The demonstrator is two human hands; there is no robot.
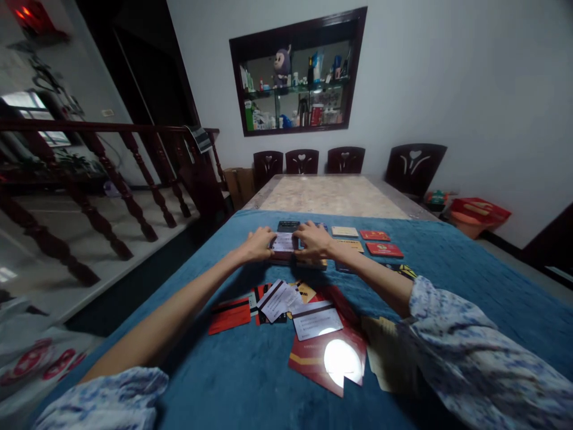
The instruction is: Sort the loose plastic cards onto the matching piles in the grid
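Both my arms reach forward over a blue cloth (447, 263) spread on the table. My left hand (258, 243) and my right hand (314, 239) meet on a pale card (283, 242) that lies on a small stack of cards; the fingers of both curl down onto its edges. A dark card (288, 226) lies just beyond it. To the right lie a beige card (344, 232) and two red cards (384, 249). Nearer me, a loose heap of red, white and black cards (286, 301) and a big red folder (329, 358) lie on the cloth.
The far half of the table is bare marble (331, 196), with several dark wooden chairs (344, 160) behind it. A wall niche with bottles and a toy (296, 77) hangs above. A wooden stair railing (111, 173) runs on the left; red bags (478, 212) sit on the floor at right.
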